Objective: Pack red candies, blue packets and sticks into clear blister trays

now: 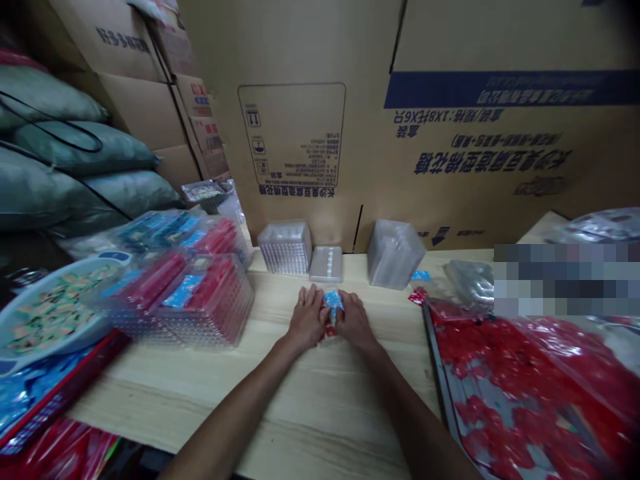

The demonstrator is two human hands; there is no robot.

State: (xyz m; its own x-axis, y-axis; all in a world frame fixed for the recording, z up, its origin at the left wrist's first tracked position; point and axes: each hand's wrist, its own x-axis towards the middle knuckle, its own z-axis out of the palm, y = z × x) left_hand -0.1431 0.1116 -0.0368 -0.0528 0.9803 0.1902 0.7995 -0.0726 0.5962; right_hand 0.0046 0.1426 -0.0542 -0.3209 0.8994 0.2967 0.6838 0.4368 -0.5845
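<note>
My left hand (307, 319) and my right hand (356, 321) meet at the middle of the light wooden table (250, 400). Between them they pinch a small blue and red packet (333, 303), its lower end showing red below the fingers. Several clear plastic trays filled with red and blue packets (205, 300) lie to the left of my left hand. A flat silver-grey tray (325, 264) lies just beyond my hands, beside a stack of clear ribbed trays (285, 248).
A second clear tray stack (395, 254) stands right of centre. A large clear bag of red packets (525, 393) fills the right front, and a white basin of packets (50, 313) sits left. Cardboard cartons (300, 120) wall the back; grey-green sacks (65, 153) are stacked left.
</note>
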